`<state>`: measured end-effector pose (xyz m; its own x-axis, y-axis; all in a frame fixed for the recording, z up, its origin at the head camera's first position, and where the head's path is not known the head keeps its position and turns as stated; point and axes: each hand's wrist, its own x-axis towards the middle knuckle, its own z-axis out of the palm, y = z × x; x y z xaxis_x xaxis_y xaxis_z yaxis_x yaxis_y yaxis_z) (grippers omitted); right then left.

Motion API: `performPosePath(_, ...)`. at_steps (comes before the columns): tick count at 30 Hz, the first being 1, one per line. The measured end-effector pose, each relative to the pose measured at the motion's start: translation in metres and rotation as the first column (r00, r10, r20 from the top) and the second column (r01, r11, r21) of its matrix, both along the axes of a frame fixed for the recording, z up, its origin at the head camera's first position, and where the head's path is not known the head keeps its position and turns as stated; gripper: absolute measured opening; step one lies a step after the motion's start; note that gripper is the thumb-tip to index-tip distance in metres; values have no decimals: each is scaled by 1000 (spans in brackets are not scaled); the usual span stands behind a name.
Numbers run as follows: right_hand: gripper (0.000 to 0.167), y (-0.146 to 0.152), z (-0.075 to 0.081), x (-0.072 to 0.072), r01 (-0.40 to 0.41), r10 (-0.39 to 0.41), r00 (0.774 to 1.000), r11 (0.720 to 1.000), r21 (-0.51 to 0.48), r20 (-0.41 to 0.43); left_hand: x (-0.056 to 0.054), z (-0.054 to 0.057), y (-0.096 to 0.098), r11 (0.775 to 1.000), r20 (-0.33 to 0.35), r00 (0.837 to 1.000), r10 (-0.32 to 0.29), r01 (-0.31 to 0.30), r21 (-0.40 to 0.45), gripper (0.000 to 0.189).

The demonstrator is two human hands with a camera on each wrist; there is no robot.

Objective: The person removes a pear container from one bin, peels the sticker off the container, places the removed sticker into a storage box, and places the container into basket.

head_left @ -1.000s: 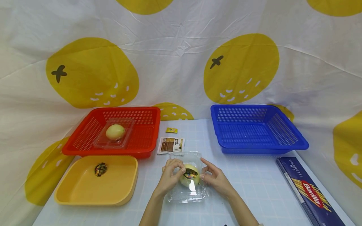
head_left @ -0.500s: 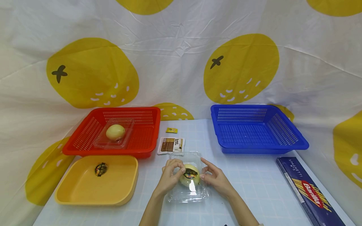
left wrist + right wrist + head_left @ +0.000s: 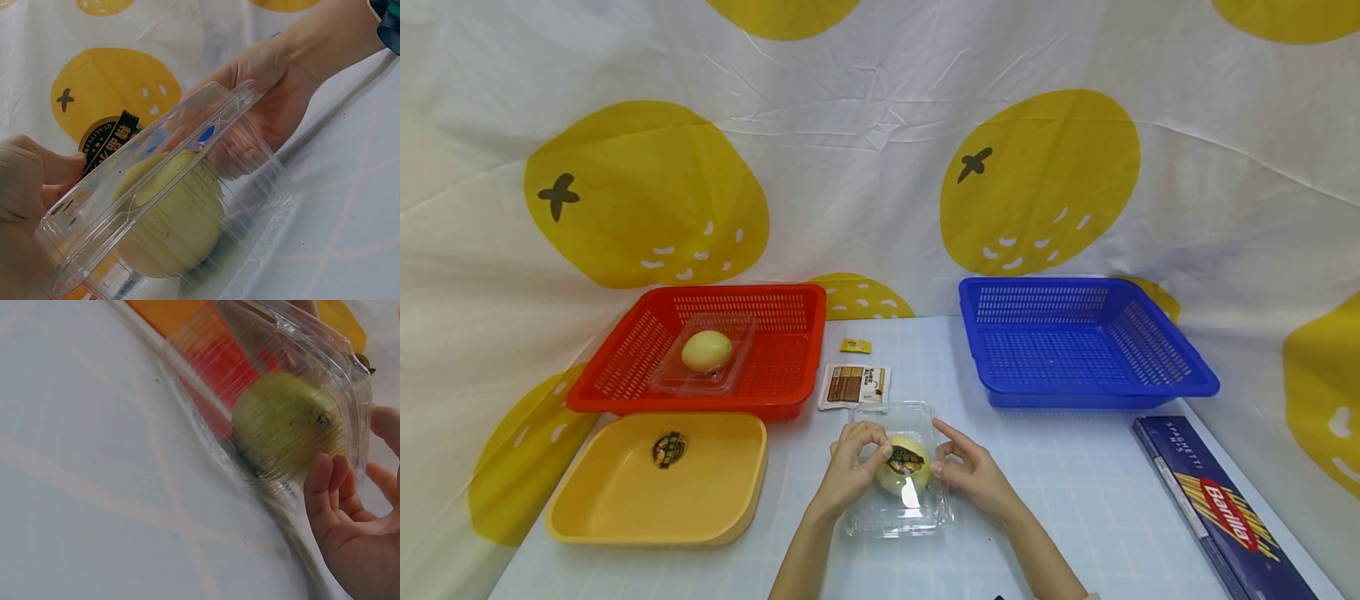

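Note:
A clear plastic clamshell box stands on the table in front of me, closed over a round, pale yellow-green fruit. My left hand pinches the edge of a round black and gold sticker between thumb and finger, over the lid. In the left wrist view the sticker's lettered part stands up past the lid's edge. On the other side, my right hand holds the box by its right side. Its fingertips bear on the ribbed wall, below the rim.
A red basket at the back left holds another boxed fruit. In front stands a yellow tub with a similar sticker. A brown-white packet, small yellow sachet, blue basket and Barilla spaghetti box lie beyond and right.

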<state>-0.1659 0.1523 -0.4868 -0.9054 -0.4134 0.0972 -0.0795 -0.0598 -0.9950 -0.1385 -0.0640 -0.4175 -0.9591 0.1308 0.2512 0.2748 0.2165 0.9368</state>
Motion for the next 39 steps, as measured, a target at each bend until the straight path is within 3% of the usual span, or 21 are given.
performPosePath(9, 69, 0, 1, 0, -9, 9, 1000, 1000, 0, -1, 1, 2, -1, 1000, 15, 1000, -14, 14, -10, 10)
performPosePath(16, 69, 1, 1, 0, -15, 15, 1000, 1000, -3, -2, -12, -27, -3, 999, 16, 1000, 11, -10, -35, 10)
performPosePath(20, 69, 1, 1, 0, -12, 12, 1000, 1000, 7, 2, -16, -36, -5, 1000, 4, 1000, -4, 4, -11, 10)
performPosePath(39, 68, 1, 1, 0, -2, 2, 1000, 999, 33, -11, -15, -34, -9, 999, 6, 999, -43, 43, 30, 10)
